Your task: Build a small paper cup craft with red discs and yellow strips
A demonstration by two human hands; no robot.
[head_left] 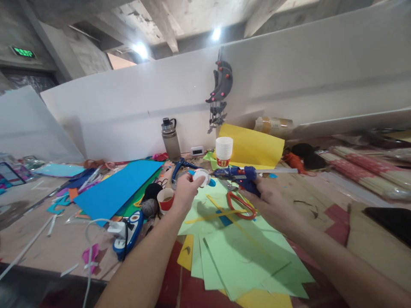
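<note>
My left hand (186,191) is closed on a small white round piece (201,177), held up between thumb and fingers. A bit of blue (212,182) shows at its right edge; whether the two are joined I cannot tell. My right hand (263,192) is wrapped round the handle of a blue glue gun (239,173). A long whitish glue stick (279,170) juts out of the gun's back end. Its nozzle points left, close to the white piece. Below lie orange-handled scissors (241,206), yellow strips (224,214) and light green paper sheets (244,256).
Behind stand a stack of paper cups (224,149), a grey bottle (171,141) and yellow card (257,147). Left are blue card (118,188), a red-and-white cup (166,200) and a power strip (130,233) with a cable. Wrapped stick bundles (362,167) lie right.
</note>
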